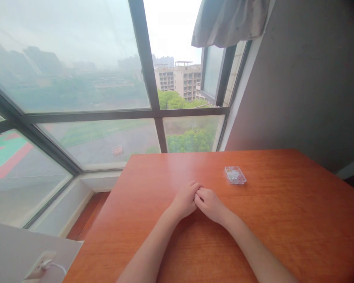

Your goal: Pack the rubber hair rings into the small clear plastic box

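Note:
My left hand (186,200) and my right hand (211,202) rest together on the reddish-brown wooden table (283,220). Both are closed, their curled fingers touching and overlapping where the hands meet. No object shows in either hand. Beyond my right hand, a little to its right and apart from it, lies a small clear plastic box (235,175). Small pale and whitish pieces show through the box, too blurred to name.
A dark-framed window (91,115) borders the table's far and left sides, with one pane open at the back. A grey curtain (230,23) hangs above. On the right stands a grey wall (301,78). A wall socket (43,265) with a white plug is at lower left.

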